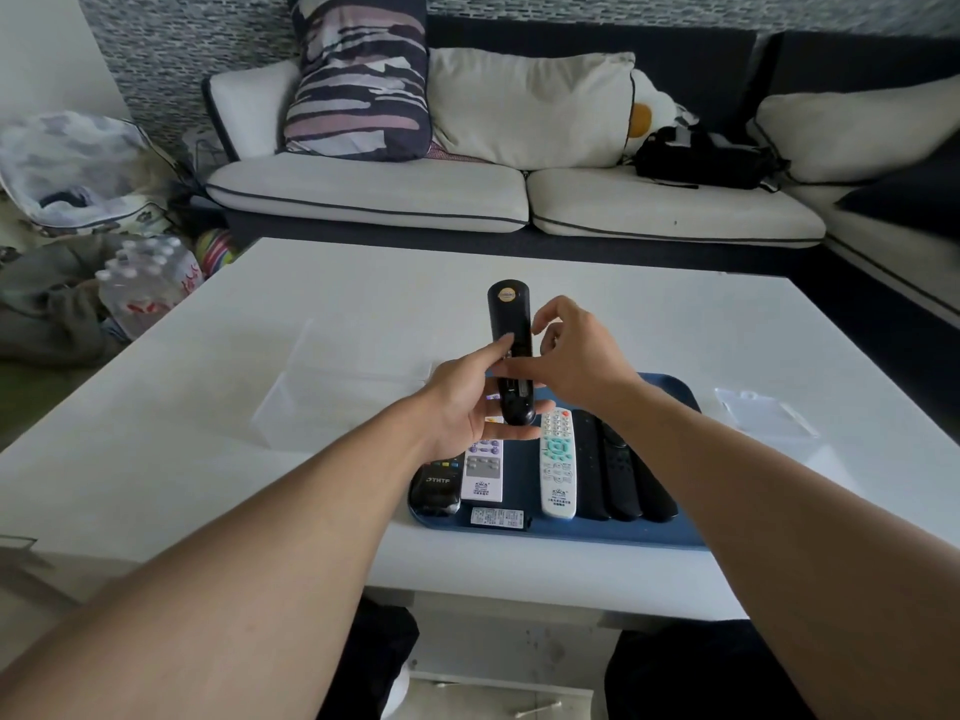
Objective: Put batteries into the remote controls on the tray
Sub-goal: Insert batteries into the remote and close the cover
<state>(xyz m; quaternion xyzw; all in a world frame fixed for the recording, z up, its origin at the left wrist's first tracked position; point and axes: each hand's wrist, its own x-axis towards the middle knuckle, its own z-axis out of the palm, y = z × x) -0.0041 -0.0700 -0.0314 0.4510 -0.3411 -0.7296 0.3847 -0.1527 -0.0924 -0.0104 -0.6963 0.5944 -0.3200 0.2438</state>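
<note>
Tabletop, glossy white (pixel 649 324), stretches bare beyond the rounded dark-blue plastic tray (pixel 680 535) at its near edge. Left hand (pixel 467 407) grasps a long black remote control (pixel 511 350) above the tray, long axis pointing away, gold sticker at its far end. Right hand (pixel 576 361) fingers curl against its side; whether they pinch anything I cannot tell. One tray remote reads "THTF" (pixel 437 480).

Black remote (pixel 511 350), blue tray (pixel 670 532)
</note>
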